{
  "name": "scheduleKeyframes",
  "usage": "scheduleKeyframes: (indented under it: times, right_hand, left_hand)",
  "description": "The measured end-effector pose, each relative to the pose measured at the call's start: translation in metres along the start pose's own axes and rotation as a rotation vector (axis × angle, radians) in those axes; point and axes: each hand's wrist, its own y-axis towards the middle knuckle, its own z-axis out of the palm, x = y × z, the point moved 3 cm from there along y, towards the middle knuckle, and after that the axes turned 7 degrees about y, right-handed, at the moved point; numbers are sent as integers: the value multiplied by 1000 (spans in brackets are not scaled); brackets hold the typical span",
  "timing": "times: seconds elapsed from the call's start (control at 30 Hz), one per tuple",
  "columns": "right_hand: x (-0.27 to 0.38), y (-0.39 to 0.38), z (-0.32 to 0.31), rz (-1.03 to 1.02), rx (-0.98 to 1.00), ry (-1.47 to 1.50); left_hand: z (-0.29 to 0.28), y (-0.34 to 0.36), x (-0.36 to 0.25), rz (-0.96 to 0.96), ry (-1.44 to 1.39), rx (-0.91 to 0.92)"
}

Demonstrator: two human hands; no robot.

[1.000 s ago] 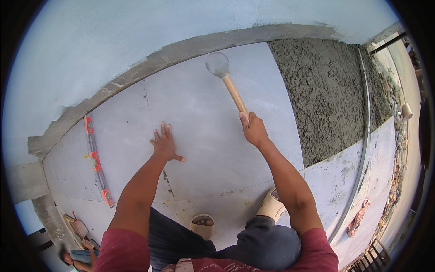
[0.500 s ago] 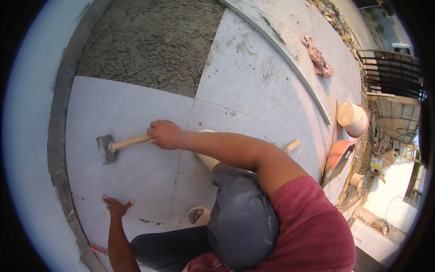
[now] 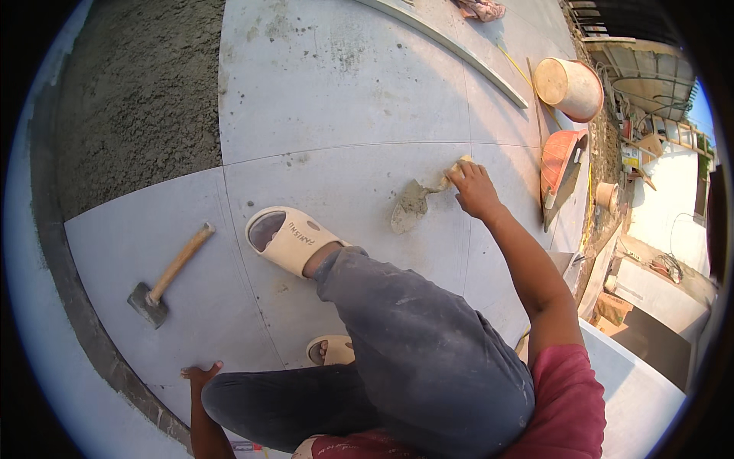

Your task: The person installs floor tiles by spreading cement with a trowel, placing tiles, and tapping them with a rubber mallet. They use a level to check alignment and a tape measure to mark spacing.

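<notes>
My right hand [image 3: 475, 188] is closed around the handle of a trowel [image 3: 411, 206], whose cement-smeared blade lies at the tiles on the right. My left hand [image 3: 202, 374] rests on the floor tile at the lower left, thumb held apart, with nothing visible in it; my knee is close beside it. A mallet [image 3: 177, 266] with a wooden handle and a dark block head lies on the large grey tile [image 3: 115, 245], away from both hands. Beyond that tile spreads a bed of rough wet mortar [image 3: 145, 92].
A long metal straightedge [image 3: 459, 50] lies across the far tiles, near a pinkish rag [image 3: 482, 8]. To the right are a tipped pale bucket [image 3: 567, 88], an orange basin [image 3: 560, 157] and a smaller bucket [image 3: 606, 196]. A wall edge [image 3: 65, 268] borders the left.
My right hand has let go of the mallet, now lying on the tile, and moved right to take hold of the trowel. My view has turned rightward; my left hand stays on the floor.
</notes>
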Motion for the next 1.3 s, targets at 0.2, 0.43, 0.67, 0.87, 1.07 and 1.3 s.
scheduleKeyframes:
  times: [0.2, 0.43, 0.67, 0.87, 1.07, 1.3]
  right_hand:
    - [-2, 0, 8, -112, -134, 224]
    - [138, 120, -121, -124, -31, 508]
    - [449, 298, -198, -833, -94, 179]
    - [679, 364, -230, -961, -81, -60]
    - [789, 401, -230, -1040, -114, -157]
    - [823, 405, -230, -1103, -72, -339]
  left_hand:
    - [-108, -43, -104, 96, -245, -34]
    - [-112, -59, -133, -142, -557, -62]
    - [-133, -91, -140, -169, -762, -44]
    - [-130, -86, -137, -168, -835, -22]
    - [-130, -87, -137, -154, -877, -18]
    - [-142, -91, -133, -164, -875, 29]
